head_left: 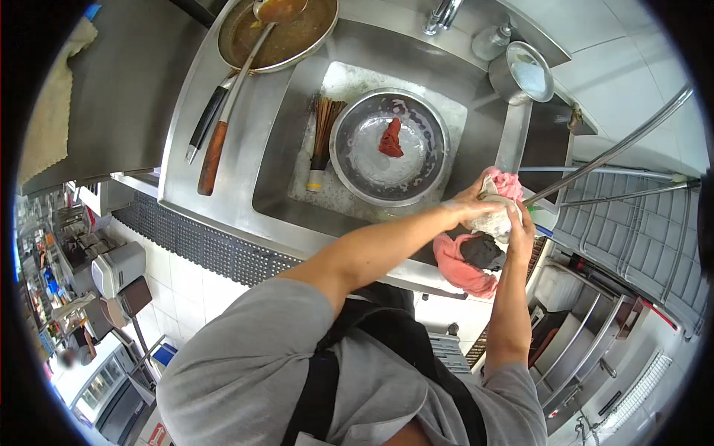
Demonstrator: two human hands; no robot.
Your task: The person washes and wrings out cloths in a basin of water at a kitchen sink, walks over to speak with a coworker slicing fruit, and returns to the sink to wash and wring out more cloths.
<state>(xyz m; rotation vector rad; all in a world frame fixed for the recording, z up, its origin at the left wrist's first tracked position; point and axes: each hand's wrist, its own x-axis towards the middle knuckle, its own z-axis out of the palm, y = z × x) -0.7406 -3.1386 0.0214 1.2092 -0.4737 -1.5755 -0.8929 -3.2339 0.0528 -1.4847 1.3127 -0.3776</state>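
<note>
At the right edge of the sink, my left hand (472,206) and my right hand (520,230) are both closed on a bunched cloth (490,218), whitish with a pink part at its top. Just below them, a pink cloth (455,266) and a dark grey cloth (482,252) lie on the sink's front right corner. Inside the sink stands a metal bowl (347,181) with sudsy liquid and a crumpled red piece (390,139) in it. A bundle of thin brown sticks (325,126) with a yellow-banded handle lies left of the bowl.
A pan of brown liquid (242,46) stands at the back left, with a wooden-handled ladle (213,157) across its rim. Behind the sink are a faucet (440,18), a glass jar (490,43) and a small metal pot (513,82). A wire rack (632,238) is at the right.
</note>
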